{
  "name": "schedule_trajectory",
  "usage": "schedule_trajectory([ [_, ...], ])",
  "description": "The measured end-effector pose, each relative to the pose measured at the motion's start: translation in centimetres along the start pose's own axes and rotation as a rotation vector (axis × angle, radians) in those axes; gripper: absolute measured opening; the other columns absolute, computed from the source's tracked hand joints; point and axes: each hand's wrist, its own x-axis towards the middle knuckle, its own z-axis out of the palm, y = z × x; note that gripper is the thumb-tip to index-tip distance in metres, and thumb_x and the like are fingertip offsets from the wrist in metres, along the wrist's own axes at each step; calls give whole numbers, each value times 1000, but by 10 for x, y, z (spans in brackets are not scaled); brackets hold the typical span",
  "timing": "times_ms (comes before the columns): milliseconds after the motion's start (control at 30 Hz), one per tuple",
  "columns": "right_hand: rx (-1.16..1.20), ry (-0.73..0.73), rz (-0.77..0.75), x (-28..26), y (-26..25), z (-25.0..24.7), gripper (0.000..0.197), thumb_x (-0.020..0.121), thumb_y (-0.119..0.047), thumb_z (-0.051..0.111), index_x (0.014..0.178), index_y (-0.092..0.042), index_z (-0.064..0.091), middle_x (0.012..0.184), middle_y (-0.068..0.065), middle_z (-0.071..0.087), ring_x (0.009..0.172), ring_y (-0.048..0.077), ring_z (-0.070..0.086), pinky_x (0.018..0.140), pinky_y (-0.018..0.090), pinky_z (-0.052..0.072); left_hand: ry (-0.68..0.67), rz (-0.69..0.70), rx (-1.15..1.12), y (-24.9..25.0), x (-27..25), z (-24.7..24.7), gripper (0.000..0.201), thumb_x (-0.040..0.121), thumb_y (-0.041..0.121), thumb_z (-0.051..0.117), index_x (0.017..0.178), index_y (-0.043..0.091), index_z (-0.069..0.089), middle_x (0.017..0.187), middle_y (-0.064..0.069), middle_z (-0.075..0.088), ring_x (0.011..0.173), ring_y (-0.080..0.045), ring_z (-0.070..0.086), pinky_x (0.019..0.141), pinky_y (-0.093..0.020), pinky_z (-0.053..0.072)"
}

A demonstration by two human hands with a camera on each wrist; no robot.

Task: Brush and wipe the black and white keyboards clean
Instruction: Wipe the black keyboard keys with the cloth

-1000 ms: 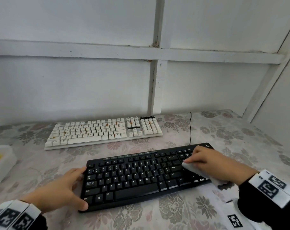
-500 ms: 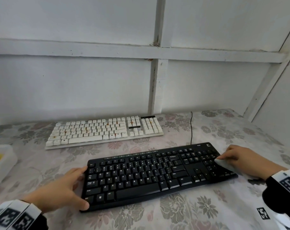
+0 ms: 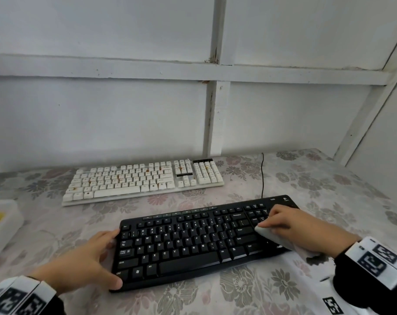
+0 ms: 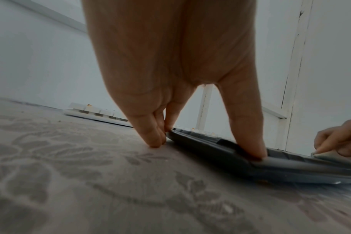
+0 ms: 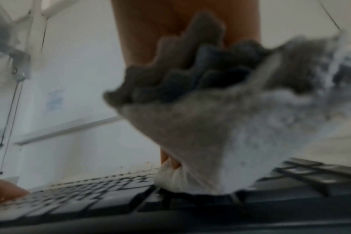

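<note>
The table (image 3: 329,183) carries a glossy cover printed with faded grey and pink flowers; behind it stands a white panelled wall (image 3: 102,114) with flat wooden battens.

The white keyboard (image 3: 143,180) lies near the wall, a long flat slab of yellowed plastic, several keycaps marked with orange-brown stains.

The black keyboard (image 3: 193,242) lies in front of it, well apart, matte dark plastic with low rectangular keys and a rounded frame. Its thin black cable (image 3: 262,173) runs from the back edge toward the wall.

At the far left edge sits a white box-shaped container (image 3: 4,221) with something yellow inside; I cannot tell what.

My left hand (image 3: 79,267) braces the left end of the black keyboard: fingers fairly straight along the far corner, thumb pressed on the near corner by the bottom key row. In the left wrist view, fingertips (image 4: 154,139) touch the table just beside the frame.

My right hand (image 3: 299,226) rests over the right part of the keys, fingers curled round a soft, crumpled white cloth (image 3: 274,237), pressing it onto the keys; the right wrist view is blurred.
</note>
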Motion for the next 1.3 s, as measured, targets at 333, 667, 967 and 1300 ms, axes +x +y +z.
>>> schedule_trajectory([
  [333, -21, 122, 205, -15, 73, -10, 39, 96, -18, 50, 89, -57, 50, 95, -13, 52, 88, 6, 53, 80, 20, 40, 25, -17, 5, 0, 1, 0, 124, 41, 15, 90, 145, 20, 21, 121, 21, 36, 119, -8, 37, 105, -20, 27],
  [667, 63, 173, 307, -23, 69, -23, 46, 95, -21, 52, 75, -63, 52, 96, -4, 55, 92, 15, 55, 75, 22, 35, 18, -40, 92, 3, -5, -1, 158, 8, 63, 82, 147, 24, 18, 138, 8, 34, 130, -12, 36, 112, -28, 28],
  [967, 156, 26, -312, 27, -151, 17, 33, 93, -41, 49, 118, -28, 65, 98, -11, 48, 91, 8, 51, 82, 17, 35, 75, -47, 181, 16, -9, 4, 107, 59, 17, 85, 146, 23, 21, 118, 24, 33, 116, -6, 38, 98, -17, 29],
  [1300, 38, -18, -411, 58, -239, 80, 28, 98, -28, 47, 115, -17, 66, 94, -1, 31, 81, 25, 32, 70, 36, 33, 45, -35, 222, 17, -10, 1, 124, 45, 32, 83, 147, 25, 13, 143, 14, 24, 129, -7, 33, 107, -24, 32],
])
